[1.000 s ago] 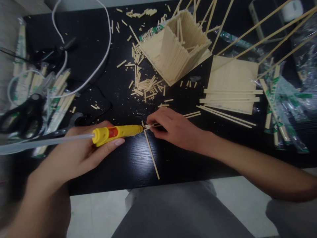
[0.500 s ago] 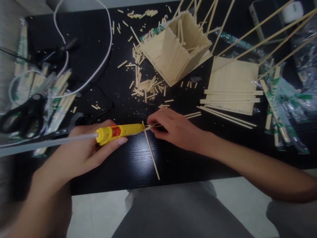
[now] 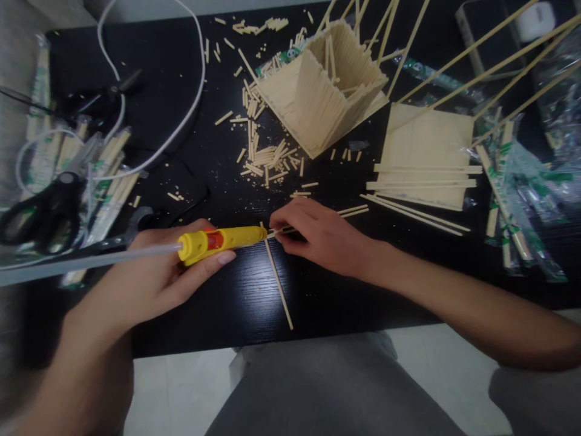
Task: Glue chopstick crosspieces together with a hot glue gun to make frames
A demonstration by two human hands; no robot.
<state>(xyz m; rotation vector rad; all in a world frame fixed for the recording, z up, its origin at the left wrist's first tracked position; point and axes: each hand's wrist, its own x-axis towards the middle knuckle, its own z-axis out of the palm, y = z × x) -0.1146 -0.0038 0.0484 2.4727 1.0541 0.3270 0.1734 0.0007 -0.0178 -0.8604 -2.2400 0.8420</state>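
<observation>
My left hand (image 3: pixel 167 272) is wrapped round a yellow hot glue gun (image 3: pixel 222 242), a long clear glue stick (image 3: pixel 100 263) trailing from its back end. The gun's nozzle points right, close to the fingertips of my right hand (image 3: pixel 313 233). Those fingers are closed in a pinch on thin wooden sticks (image 3: pixel 354 211), whose far ends show beyond the hand. Under the nozzle one loose wooden stick (image 3: pixel 279 281) lies slanted on the black table. Whether the nozzle touches the sticks I cannot tell.
A box built of sticks (image 3: pixel 318 97) stands at the back beside scattered stick offcuts (image 3: pixel 267 157). Right of it lies a flat stick panel (image 3: pixel 426 139) with several sticks on it. Black scissors (image 3: pixel 63 206), wrapped chopsticks (image 3: pixel 109 181) and a white cable (image 3: pixel 200 72) are at the left.
The glue gun in my left hand has shifted very slightly to the right. My right hand and the sticks look unmoved.
</observation>
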